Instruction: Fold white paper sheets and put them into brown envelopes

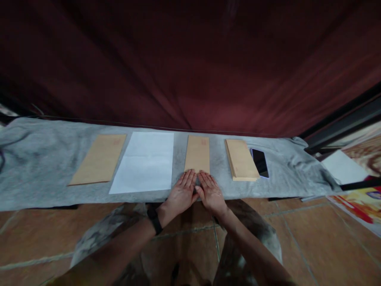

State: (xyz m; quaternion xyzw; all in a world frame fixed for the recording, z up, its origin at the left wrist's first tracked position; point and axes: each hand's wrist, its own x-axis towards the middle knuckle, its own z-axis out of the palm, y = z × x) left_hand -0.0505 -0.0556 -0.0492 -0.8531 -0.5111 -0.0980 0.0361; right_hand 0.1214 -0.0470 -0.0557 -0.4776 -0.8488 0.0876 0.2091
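My left hand (181, 194) and my right hand (210, 192) lie flat side by side, fingers stretched out, on the near end of a single brown envelope (197, 153) in the middle of a grey cloth-covered surface (35, 163). Both hands hold nothing. A black band is on my left wrist. Left of the envelope lies a white sheet of paper (145, 161). Further left lies another brown envelope (100, 158). To the right sits a stack of brown envelopes (241, 159), with a dark phone (260, 162) beside it.
A dark red curtain (190, 63) hangs behind the grey surface. Brown floor tiles (315, 234) lie below the near edge. At the far right are white paper (343, 167) and a colourful printed sheet (361, 202). My knees show under the hands.
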